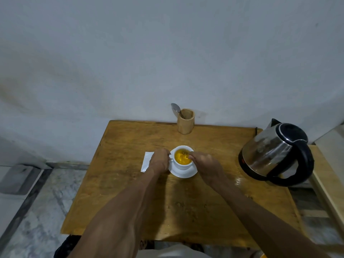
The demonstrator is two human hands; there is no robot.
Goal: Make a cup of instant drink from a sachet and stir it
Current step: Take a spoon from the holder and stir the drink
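Note:
A white cup (183,165) full of yellow drink (181,157) stands on a white saucer (188,174) in the middle of the wooden table (130,183). My left hand (160,161) grips the cup's handle on its left side. My right hand (204,162) hovers at the cup's right rim with its fingers pinched on a thin spoon (184,156). The spoon dips into the drink and looks blurred. A white sachet (146,161) lies flat on the table just left of my left hand.
A wooden holder (185,121) with another spoon (176,108) in it stands at the table's back edge by the wall. A steel electric kettle (275,151) with a black handle sits at the right edge. Tiled floor lies to the left.

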